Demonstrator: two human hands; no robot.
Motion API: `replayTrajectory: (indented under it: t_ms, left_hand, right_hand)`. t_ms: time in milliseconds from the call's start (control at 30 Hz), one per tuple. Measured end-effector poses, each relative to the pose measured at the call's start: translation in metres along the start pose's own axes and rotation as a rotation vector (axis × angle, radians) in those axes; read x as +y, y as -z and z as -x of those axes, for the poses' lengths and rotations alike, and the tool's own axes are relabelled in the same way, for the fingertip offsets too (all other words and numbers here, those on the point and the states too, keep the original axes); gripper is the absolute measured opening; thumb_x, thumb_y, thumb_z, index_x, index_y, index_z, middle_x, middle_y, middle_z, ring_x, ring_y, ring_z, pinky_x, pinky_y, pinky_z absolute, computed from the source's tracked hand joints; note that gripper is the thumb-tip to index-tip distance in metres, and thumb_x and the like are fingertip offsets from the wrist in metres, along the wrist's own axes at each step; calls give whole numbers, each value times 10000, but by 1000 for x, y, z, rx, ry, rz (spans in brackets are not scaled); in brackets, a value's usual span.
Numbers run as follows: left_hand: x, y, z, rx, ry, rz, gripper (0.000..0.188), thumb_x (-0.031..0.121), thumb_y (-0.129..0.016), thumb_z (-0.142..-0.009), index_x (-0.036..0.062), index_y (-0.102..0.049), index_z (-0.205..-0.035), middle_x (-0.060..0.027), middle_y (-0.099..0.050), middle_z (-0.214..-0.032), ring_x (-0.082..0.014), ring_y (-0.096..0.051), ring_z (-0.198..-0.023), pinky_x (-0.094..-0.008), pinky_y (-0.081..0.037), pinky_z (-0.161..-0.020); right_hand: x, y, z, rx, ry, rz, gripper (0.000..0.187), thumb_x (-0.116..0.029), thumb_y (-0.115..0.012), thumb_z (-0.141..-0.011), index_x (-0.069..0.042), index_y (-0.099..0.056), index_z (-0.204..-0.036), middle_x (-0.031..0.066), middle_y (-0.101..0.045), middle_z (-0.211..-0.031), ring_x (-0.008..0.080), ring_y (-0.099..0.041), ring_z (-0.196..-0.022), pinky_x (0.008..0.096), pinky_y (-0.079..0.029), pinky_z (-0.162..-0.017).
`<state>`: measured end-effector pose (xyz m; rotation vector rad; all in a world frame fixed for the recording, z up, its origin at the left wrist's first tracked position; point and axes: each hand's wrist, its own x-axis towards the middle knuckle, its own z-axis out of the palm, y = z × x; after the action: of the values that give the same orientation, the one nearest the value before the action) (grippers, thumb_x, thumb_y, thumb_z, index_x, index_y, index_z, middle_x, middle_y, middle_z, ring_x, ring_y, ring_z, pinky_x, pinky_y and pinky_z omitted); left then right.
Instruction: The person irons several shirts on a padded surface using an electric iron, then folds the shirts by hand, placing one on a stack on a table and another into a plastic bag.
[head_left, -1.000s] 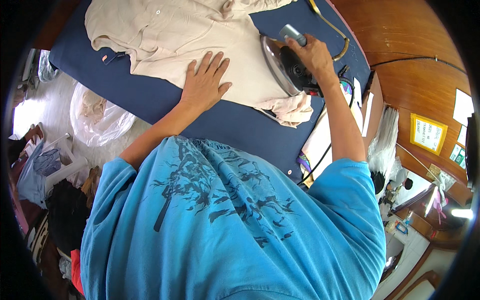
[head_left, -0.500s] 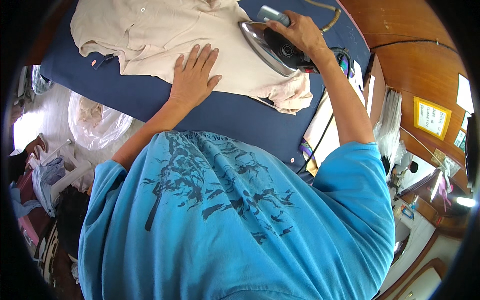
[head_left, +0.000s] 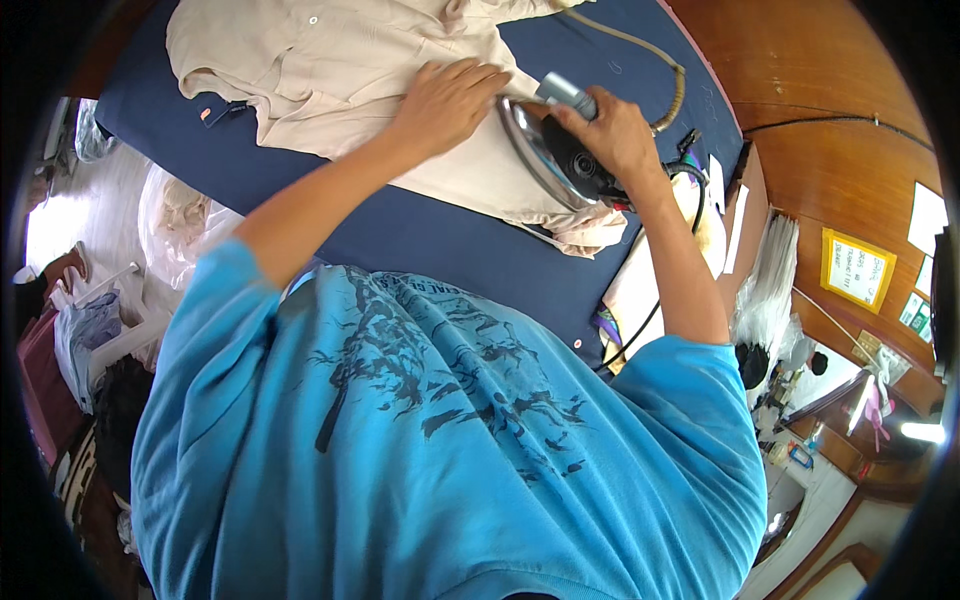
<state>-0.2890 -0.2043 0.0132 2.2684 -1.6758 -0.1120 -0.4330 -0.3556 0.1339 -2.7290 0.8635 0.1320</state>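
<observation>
A cream button-up garment (head_left: 340, 70) lies across a dark blue padded ironing surface (head_left: 380, 225). My right hand (head_left: 622, 140) is closed round the grey handle of a steam iron (head_left: 560, 150) with a black body and shiny metal rim. The iron's sole rests on the garment's narrow part, which looks like a sleeve. Just left of the iron's tip, my left hand (head_left: 450, 105) lies on the cloth, fingers stretched toward the far edge and slightly blurred. Beyond the iron, the sleeve's near end (head_left: 590, 232) is bunched in folds.
A tan hose (head_left: 665, 75) and a black cord (head_left: 650, 315) run on the right. A patterned cloth (head_left: 655, 270) lies under the cord. A dark clip-like item (head_left: 225, 115) sits by the garment. At the left are a clear plastic bag (head_left: 170, 225) and a white rack with clothes (head_left: 90, 330).
My left hand has slid right and away from me, closer to the iron. The iron in my right hand has shifted slightly right and toward me.
</observation>
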Motion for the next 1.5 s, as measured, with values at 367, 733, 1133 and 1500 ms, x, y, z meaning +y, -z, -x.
replayTrajectory:
  t_ms: [367, 733, 1133, 1500]
  left_hand:
    - [-95, -8, -36, 15, -209, -195, 459, 326, -374, -937, 254, -296, -1383, 44, -295, -1437, -168, -256, -1326, -420, -222, -1054]
    - [-102, 58, 124, 248, 434, -107, 268, 307, -553, -844, 142, -592, -1051, -19, -579, -1116, -196, -516, -1045, -386, -354, -878]
    - [-147, 50, 138, 242, 437, 179, 255, 339, -590, -830, 104, -613, -927, -71, -629, -769, -237, -579, -765, -349, -365, -812]
    - [-157, 47, 139, 281, 355, 237, 171, 276, -589, -838, 113, -613, -887, -60, -598, -687, -237, -569, -736, -342, -384, -777]
  right_hand:
    - [-8, 2, -25, -138, 256, 12, 538, -538, -594, -742, -38, -636, -937, 201, -642, -765, 356, -628, -756, 393, -492, -697]
    - [-123, -28, -16, -205, 595, 102, 469, -509, -578, -762, -67, -609, -915, 160, -639, -735, 332, -627, -717, 411, -497, -650]
    - [-156, -35, -12, -168, 543, 90, 505, -524, -557, -775, -33, -619, -877, 176, -632, -728, 345, -621, -722, 423, -489, -646]
    - [-183, -47, -12, -185, 595, 26, 510, -501, -559, -770, -12, -611, -902, 202, -631, -763, 362, -617, -748, 432, -490, -672]
